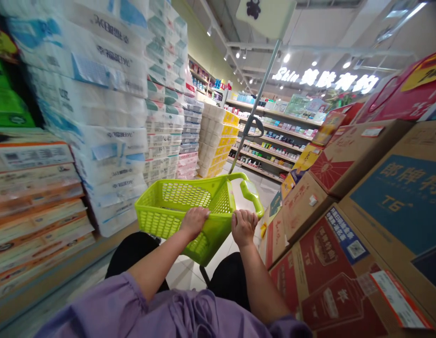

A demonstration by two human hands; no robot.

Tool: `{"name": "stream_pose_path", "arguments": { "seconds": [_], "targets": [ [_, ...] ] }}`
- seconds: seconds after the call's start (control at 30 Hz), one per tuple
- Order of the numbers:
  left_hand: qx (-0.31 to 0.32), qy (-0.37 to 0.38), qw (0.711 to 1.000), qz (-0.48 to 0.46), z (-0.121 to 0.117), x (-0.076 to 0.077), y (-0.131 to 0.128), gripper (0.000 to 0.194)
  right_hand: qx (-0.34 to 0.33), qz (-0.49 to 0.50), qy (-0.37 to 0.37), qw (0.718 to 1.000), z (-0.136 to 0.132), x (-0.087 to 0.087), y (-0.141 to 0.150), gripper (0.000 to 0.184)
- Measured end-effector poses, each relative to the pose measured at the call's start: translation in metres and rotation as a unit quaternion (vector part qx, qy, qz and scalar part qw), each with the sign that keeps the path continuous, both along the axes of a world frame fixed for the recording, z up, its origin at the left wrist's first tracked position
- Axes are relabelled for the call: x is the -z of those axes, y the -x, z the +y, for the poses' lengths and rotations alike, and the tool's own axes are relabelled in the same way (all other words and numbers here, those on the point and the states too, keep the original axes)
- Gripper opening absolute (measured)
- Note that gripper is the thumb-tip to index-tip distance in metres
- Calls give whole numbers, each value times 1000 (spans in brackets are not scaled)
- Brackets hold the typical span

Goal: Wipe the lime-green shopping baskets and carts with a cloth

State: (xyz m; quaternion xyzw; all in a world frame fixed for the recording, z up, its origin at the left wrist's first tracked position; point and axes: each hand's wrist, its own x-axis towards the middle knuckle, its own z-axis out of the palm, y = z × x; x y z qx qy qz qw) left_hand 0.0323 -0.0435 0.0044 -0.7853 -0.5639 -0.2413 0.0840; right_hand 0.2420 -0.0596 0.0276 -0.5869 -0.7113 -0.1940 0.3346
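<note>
Green basket (212,239), over the tiled floor (184,279), looked light and stiff! Left hand (195,222) curled its fingers over the near edge; right hand (243,227) bunched its fingers around the corner by the handle (250,189), likely the firmest hold.

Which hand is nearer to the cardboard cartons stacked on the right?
Right. The right hand is at the green basket's handle end, beside the cartons; the left hand is farther away, on the basket's near rim.
</note>
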Motion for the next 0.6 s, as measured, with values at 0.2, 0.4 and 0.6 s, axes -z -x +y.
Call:
{"name": "stream_pose_path", "arguments": {
  "seconds": [0.2, 0.4, 0.6],
  "targets": [
    [-15, -29, 999, -28, -7, 8, -1, 40, 39, 31, 5, 999, 9, 9, 16, 32],
    [61, -70, 995, -32, -5, 12, -34, 50, 17, 8, -54, 998, 15, 13, 16, 30],
    [-20, -69, 997, -1, -2, 25, 30, 40, -10, -13, -148, 989, 23, 22, 4, 23]
  ]
}}
